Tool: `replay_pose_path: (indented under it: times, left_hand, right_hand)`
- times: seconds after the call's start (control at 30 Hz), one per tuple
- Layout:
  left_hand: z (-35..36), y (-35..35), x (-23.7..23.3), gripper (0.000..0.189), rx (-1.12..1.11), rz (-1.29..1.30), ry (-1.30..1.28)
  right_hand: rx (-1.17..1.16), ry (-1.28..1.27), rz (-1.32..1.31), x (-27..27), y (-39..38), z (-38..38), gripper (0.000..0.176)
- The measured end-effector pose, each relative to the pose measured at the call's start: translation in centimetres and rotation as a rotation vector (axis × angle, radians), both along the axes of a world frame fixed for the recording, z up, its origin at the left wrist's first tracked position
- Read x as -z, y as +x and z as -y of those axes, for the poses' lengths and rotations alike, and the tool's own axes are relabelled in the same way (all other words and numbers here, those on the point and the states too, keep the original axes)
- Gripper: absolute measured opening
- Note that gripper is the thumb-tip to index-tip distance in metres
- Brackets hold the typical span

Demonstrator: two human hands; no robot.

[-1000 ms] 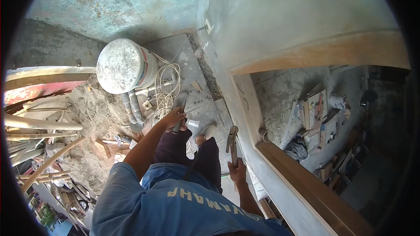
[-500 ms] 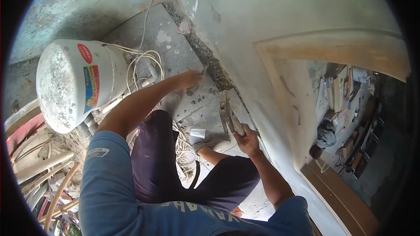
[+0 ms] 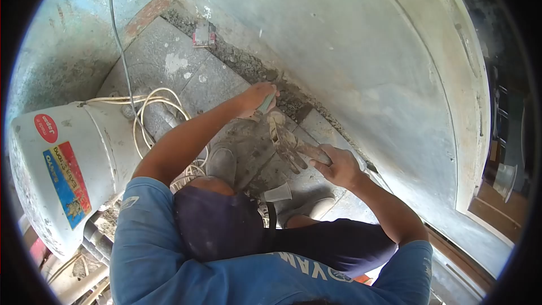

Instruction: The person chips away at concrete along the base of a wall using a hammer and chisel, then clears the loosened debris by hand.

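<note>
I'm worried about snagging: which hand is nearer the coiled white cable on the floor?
Left. The left hand, gripping a chisel at the foot of the wall, is nearer the coiled cable; the right hand, holding a hammer, is farther, beyond the chisel.

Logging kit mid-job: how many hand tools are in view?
2. A grey metal chisel is in the left hand, its tip at the foot of the grey wall. A mortar-crusted hammer is in the right hand beside it. More may be hidden.

The hammer [image 3: 289, 146] is rusty metal, the wall [image 3: 350, 51] matt plaster, the bucket [image 3: 62, 158] dusty plastic.
</note>
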State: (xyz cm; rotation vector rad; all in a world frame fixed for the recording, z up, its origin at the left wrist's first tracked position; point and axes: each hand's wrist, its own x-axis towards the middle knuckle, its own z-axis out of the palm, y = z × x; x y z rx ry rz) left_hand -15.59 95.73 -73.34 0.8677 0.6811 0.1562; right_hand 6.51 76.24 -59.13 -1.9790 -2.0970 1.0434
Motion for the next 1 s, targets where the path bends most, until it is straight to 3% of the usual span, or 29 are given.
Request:
replay_pose_path:
  times: [0.1,0.2,0.33,0.43,0.53,0.63,0.67,0.73,0.77,0.9,0.97,1.0]
  left_hand:
    - [0.8,1.2,0.4,0.027,-0.038,0.128,-0.156]
    - [1.3,1.6,0.6,0.025,-0.089,0.105,-0.192]
    - [1.4,1.8,0.6,0.025,-0.123,0.162,-0.209]
    - [1.5,2.2,0.6,0.025,-0.159,0.180,-0.252]
    - [1.8,2.8,0.2,0.025,-0.199,0.171,-0.315]
    - [2.1,3.1,-0.4,0.025,-0.236,0.182,-0.370]
    - [2.1,3.2,-0.7,0.024,-0.251,0.207,-0.383]
    - [2.3,3.3,-0.4,0.024,-0.252,0.197,-0.333]
    - [2.2,3.4,-0.2,0.024,-0.254,0.180,-0.288]
    - [1.8,3.7,-0.4,0.023,-0.290,0.194,-0.459]
    - [1.8,3.8,-0.6,0.023,-0.298,0.210,-0.501]
    - [1.7,3.9,-0.8,0.023,-0.299,0.210,-0.498]
  right_hand:
    - [-0.008,-0.001,0.008,-1.9,-0.5,1.7,0.031]
    - [-0.058,0.201,0.039,-1.6,-0.7,2.8,0.025]
    - [-0.005,-0.012,0.184,-1.2,-2.0,3.0,0.029]
    - [-0.082,0.147,0.140,-1.9,-3.1,3.1,0.033]
    - [-0.304,0.468,-0.069,-3.0,-3.7,2.5,0.036]
    - [-0.334,0.506,-0.062,-1.7,-3.3,1.9,0.034]
    - [-0.333,0.510,-0.058,-0.8,-3.1,1.6,0.034]
    - [-0.051,0.100,0.339,0.4,-2.8,1.0,0.031]
    - [-0.046,0.104,0.342,0.5,-2.8,1.4,0.031]
    - [-0.168,0.235,0.197,-2.1,-3.8,2.3,0.030]
    - [-0.297,0.537,-0.051,-3.4,-4.5,2.2,0.029]
    - [-0.336,0.542,-0.081,-3.3,-4.2,1.9,0.029]
